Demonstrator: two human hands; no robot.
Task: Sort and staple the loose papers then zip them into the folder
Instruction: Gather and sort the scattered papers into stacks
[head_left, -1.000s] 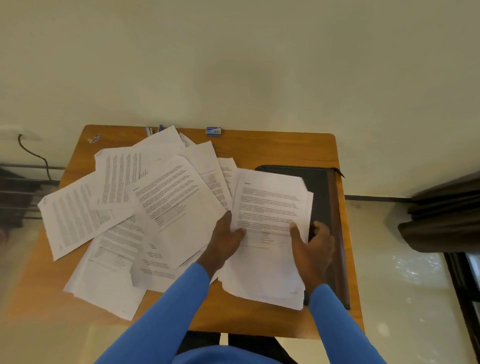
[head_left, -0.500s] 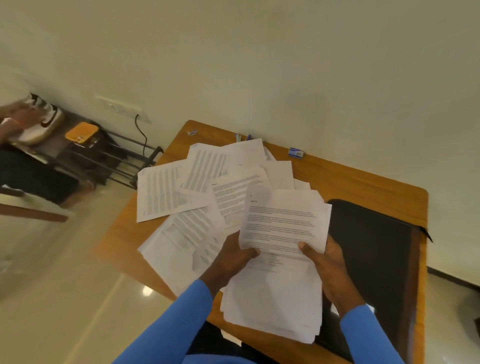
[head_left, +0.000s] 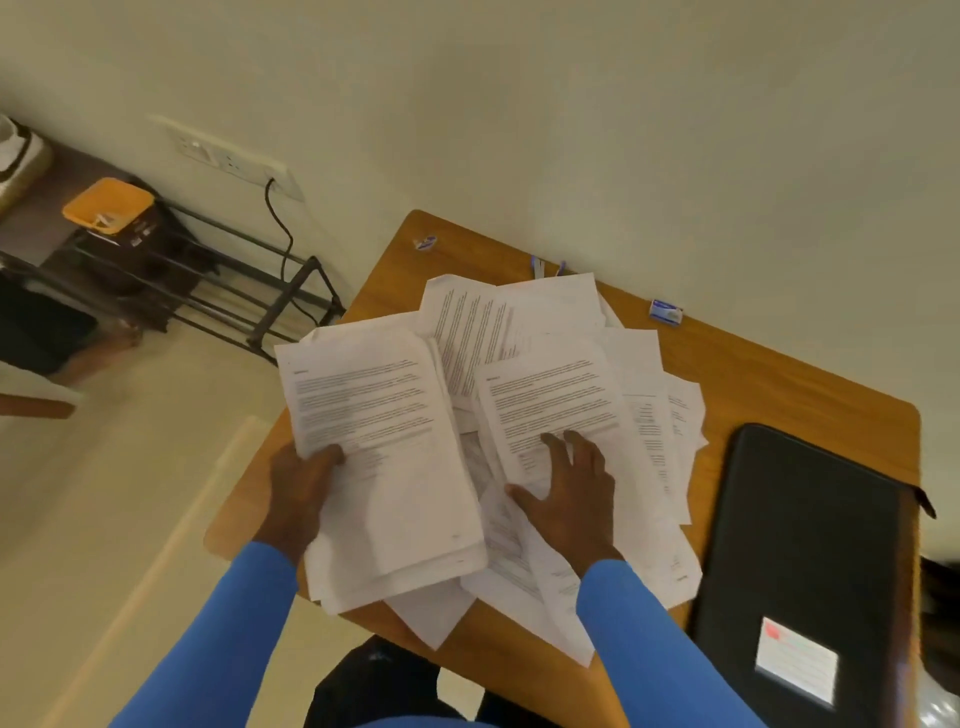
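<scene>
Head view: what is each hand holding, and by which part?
The left hand grips a stack of papers by its left edge, thumb on top. The right hand holds nothing; its straight fingers rest on a loose sheet.

Mostly paper and wood on my feed.
The loose papers (head_left: 519, 312) and the stack (head_left: 395, 483) are plain matt white paper. The tabletop (head_left: 753, 374) is smooth wood with a soft sheen, the folder (head_left: 810, 519) looks like matt black leatherette with a glossy label (head_left: 797, 670), the sleeves (head_left: 644, 639) are smooth blue cloth, the rack (head_left: 249, 291) is dark metal, and the floor (head_left: 104, 519) is glossy.
</scene>
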